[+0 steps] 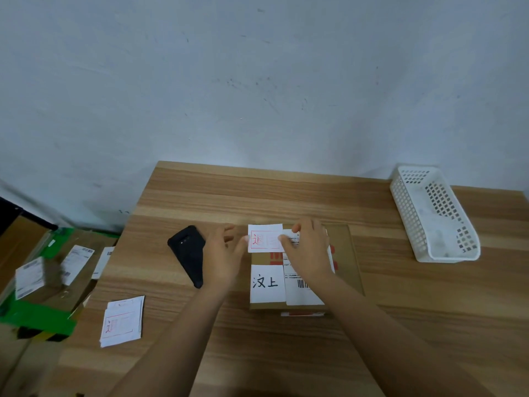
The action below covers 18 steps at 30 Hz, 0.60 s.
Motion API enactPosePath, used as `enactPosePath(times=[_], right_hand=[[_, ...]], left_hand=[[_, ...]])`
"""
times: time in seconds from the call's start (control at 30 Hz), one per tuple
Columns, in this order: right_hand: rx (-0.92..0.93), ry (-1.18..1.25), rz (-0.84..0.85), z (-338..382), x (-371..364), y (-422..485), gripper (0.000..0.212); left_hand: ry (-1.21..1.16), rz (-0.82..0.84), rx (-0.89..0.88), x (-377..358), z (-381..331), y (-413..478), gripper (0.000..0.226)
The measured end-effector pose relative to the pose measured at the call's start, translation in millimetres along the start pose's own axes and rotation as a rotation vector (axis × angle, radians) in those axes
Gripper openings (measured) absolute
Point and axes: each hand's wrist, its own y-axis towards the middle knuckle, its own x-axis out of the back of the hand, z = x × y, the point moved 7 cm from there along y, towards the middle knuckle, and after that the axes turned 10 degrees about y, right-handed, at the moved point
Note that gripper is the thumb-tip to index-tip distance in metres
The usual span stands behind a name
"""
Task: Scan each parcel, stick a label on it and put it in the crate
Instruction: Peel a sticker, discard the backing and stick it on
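Held white red-printed label [264,238] by its edges, left hand [221,253] and right hand [307,249] both pinching it, over flat brown cardboard parcel [347,253] at table centre. Sticking judged unfinished. White perforated plastic crate [435,216] at 2 o'clock apparently empty; crating left.

Parcel-sorting corner: labelled cartons [43,279], sticker stack [122,322], scuffed wall [257,81].

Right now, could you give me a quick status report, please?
Both hands, left and right, hold a red-print label over the parcel. Scanner lies left. Crate empty. Nothing blocking.
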Motion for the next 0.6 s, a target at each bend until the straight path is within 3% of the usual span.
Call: enactPosePath(times=[0.1, 0.27, 0.37, 0.5, 0.6], right_hand=[[0.173, 0.028, 0.086, 6, -2, -4, 0.02], [0.406, -0.124, 0.34, 10, -23, -14, 0.047], [0.442, -0.256, 0.404, 5, -34, -16, 0.071], [0.452, -0.334, 0.396, -2, -40, -16, 0.078], [0.454, -0.351, 0.412, -3, -42, -17, 0.082]], left_hand=[[0.084, 0.004, -0.212, 0, -16, -10, 0.035], [0.305, 0.152, -0.507, -28, -29, -19, 0.044], [0.409, 0.247, -0.518, -45, -18, -16, 0.047], [0.372, 0.378, -0.472, -57, -6, -18, 0.051], [0.243, 0.486, -0.328, -60, 1, -18, 0.056]])
